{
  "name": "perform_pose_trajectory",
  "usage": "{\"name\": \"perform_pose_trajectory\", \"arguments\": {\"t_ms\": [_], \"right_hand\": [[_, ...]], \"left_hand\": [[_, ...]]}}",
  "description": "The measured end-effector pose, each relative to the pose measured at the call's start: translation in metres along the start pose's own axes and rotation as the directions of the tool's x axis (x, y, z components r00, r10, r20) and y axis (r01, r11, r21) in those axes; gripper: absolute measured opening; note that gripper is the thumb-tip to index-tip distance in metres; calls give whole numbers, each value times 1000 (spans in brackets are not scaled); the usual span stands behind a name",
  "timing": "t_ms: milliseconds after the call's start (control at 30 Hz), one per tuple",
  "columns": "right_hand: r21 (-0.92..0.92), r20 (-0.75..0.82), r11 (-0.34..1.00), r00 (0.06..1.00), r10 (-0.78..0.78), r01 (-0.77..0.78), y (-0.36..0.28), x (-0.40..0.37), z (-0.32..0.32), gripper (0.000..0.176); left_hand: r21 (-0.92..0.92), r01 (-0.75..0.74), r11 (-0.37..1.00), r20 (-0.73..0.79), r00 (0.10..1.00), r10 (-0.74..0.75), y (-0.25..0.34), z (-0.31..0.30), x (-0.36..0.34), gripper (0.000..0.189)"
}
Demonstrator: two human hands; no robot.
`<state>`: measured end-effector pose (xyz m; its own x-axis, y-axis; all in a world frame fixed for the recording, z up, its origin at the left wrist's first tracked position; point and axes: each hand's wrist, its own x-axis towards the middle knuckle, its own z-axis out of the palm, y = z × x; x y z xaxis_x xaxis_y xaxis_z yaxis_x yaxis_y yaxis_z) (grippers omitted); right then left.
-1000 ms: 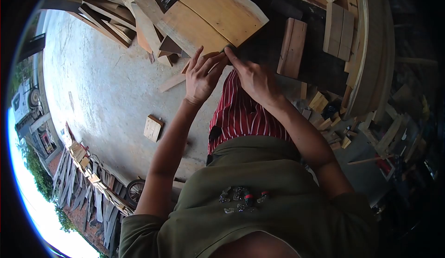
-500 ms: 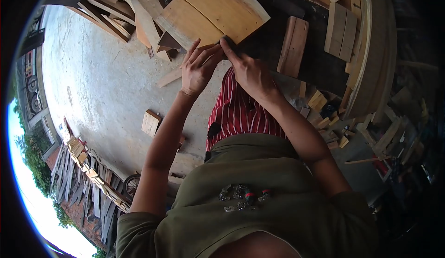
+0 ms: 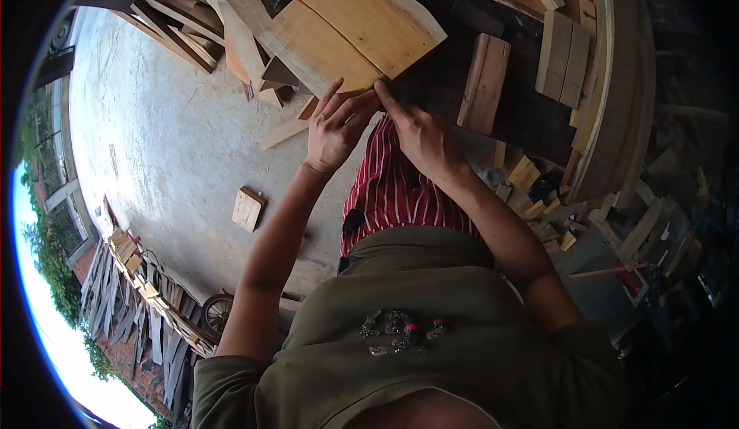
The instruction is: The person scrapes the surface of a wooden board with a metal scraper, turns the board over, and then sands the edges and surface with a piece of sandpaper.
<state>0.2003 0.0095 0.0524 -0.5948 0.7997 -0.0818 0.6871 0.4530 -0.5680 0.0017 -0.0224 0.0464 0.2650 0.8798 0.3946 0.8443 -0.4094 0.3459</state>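
A wooden panel [image 3: 354,25] of joined boards, with a seam down its middle, lies at the top centre. At its near corner my left hand [image 3: 337,130] has several fingers bent at the edge and one raised. My right hand [image 3: 423,138] meets it there, its index finger stretched to a small dark object [image 3: 379,82] at the panel's edge. Both hands' fingertips are close together around that object, which is too small to make out. The undersides of the fingers are hidden.
Wood blocks [image 3: 483,82] and paired boards [image 3: 563,58] lie on the dark surface to the right. Long planks [image 3: 616,90] curve along the right side. Stacked timber [image 3: 177,25] stands at the upper left. A small block [image 3: 249,209] lies on the concrete floor [image 3: 162,136].
Both hands have moved slightly down in the view, along the panel's near edge. The small dark object has shifted slightly with my right fingertip.
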Motion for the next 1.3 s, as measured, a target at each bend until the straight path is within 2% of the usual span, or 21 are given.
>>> {"name": "perform_pose_trajectory", "arguments": {"t_ms": [100,333,433,600,733,800,833,933,1033,1100,1233,1300], "right_hand": [[41,4,998,999,39,-39,-5,2,1,75],[26,-51,1000,999,-15,16,1,-3,1,75],[44,3,999,1000,7,-7,0,0,4,75],[37,-74,999,997,-37,40,1,-9,1,76],[45,1,999,1000,-14,14,2,5,9,74],[43,-118,998,992,-51,56,0,13,16,73],[43,-124,997,991,-55,61,1,10,16,73],[20,-108,997,992,-69,72,2,2,7,74],[78,5,997,1000,-6,6,-1,1,6,76],[74,-77,997,997,-33,38,-3,16,9,72],[9,-104,997,992,-70,71,0,-1,5,77],[-22,-44,999,998,-43,42,0,0,4,75]], "left_hand": [[-10,-13,1000,-8,1000,13,-5,0,1,29],[-5,0,1000,-30,1000,0,2,2,1,32],[8,-16,1000,-17,1000,17,-3,2,-1,31],[-15,-1,1000,-10,1000,1,5,1,-4,30],[19,-10,1000,-32,999,10,-7,0,0,29],[29,0,1000,-9,1000,0,-11,-4,0,30],[28,2,1000,0,1000,-2,-10,-5,2,30],[-15,-13,1000,-22,1000,13,3,-1,-4,30],[16,15,1000,-33,999,-14,-3,-2,0,30],[30,19,999,-37,999,-18,-11,-4,1,32],[4,-6,1000,-2,1000,6,0,-4,-3,32],[0,23,1000,8,1000,-23,2,-4,-4,31]]}}
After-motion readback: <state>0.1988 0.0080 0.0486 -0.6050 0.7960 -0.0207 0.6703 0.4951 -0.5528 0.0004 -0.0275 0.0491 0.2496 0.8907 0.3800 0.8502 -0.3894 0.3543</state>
